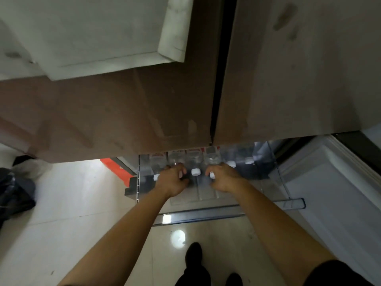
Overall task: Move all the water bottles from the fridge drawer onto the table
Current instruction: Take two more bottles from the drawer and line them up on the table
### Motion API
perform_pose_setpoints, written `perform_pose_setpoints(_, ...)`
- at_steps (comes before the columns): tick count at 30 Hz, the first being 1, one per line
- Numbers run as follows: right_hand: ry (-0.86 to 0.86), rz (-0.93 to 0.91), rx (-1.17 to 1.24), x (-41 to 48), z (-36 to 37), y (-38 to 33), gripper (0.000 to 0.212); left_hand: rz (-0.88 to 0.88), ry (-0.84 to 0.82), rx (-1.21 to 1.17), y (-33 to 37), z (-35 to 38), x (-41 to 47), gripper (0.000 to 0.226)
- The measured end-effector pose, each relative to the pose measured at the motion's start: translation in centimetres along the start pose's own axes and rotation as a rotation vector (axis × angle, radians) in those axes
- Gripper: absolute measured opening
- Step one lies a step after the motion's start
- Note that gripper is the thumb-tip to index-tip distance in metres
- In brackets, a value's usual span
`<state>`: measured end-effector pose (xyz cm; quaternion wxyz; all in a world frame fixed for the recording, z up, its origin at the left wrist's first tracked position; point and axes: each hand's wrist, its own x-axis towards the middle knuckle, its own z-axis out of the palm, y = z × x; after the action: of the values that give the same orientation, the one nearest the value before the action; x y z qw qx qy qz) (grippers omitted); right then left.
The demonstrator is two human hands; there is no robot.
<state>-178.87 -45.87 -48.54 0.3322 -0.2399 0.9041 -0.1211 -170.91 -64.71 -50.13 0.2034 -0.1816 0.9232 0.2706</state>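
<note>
The fridge drawer (226, 211) is pulled out low in front of me, under the closed brown fridge doors (144, 100). Several clear water bottles with white caps lie side by side in it, caps toward me. My left hand (172, 179) curls its fingers round the neck of one bottle (177, 159) left of centre. Over the neck of another bottle (212, 157), my right hand (223, 179) curls the same way, its white cap showing between the fingers. One free bottle (195, 162) lies between the two hands, and others (248, 161) lie to the right. The table is not in view.
The drawer's clear front wall and handle rail (292, 203) stand between me and the bottles. An open white fridge door or liner (329, 193) is at the right. A dark bag (14, 188) lies on the tiled floor at the left. My feet (193, 254) are below.
</note>
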Motion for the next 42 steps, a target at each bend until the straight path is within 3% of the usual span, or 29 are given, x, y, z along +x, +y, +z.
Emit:
perform_pose_setpoints(3,0.007,-0.046,-0.059,-1.7,-0.6,-0.3,0.021,0.038,0.097,0.046,0.8,-0.6,-2.4,0.033)
perform_pose_setpoints(6,0.064,-0.098,-0.114,-3.7,-1.7,-0.8,0.021,0.047,0.299,0.071,2.0,-1.6,-4.5,0.03)
perform_pose_setpoints(9,0.198,-0.137,-0.121,-5.9,-3.0,-1.1,0.023,0.065,0.523,0.005,2.9,-2.8,-7.0,0.021)
perform_pose_setpoints(11,0.308,-0.132,-0.075,-7.4,-3.7,-1.0,0.024,0.068,0.565,-0.017,3.5,-3.0,-9.0,0.025)
perform_pose_setpoints(15,0.404,-0.103,0.004,-10.6,-5.1,-0.6,0.015,0.039,0.538,-0.047,4.5,-2.3,-12.8,0.028)
perform_pose_setpoints(20,0.363,-0.034,0.117,-13.0,-5.1,0.5,0.025,-0.073,0.45,-0.129,5.1,-2.2,-15.0,0.035)
perform_pose_setpoints(26,0.423,0.027,0.32,-13.6,-3.0,1.6,0.055,-0.056,0.476,-0.16,4.9,-1.9,-15.0,0.042)
perform_pose_setpoints(31,0.53,0.113,0.134,-13.4,-0.6,0.9,0.075,-0.067,0.485,-0.421,4.0,-1.1,-14.3,0.051)
perform_pose_setpoints(33,0.515,0.179,0.131,-13.0,0.1,1.1,0.086,-0.126,0.473,-0.509,3.0,-0.5,-13.6,0.066)
perform_pose_setpoints(36,0.437,0.254,0.295,-12.3,0.3,1.6,0.1,-0.21,0.375,-0.391,2.6,0.2,-13.2,0.082)
perform_pose_setpoints(42,0.473,0.171,0.477,-11.6,0.4,0.5,0.078,-0.12,0.359,-0.438,2.5,-0.5,-12.5,0.064)
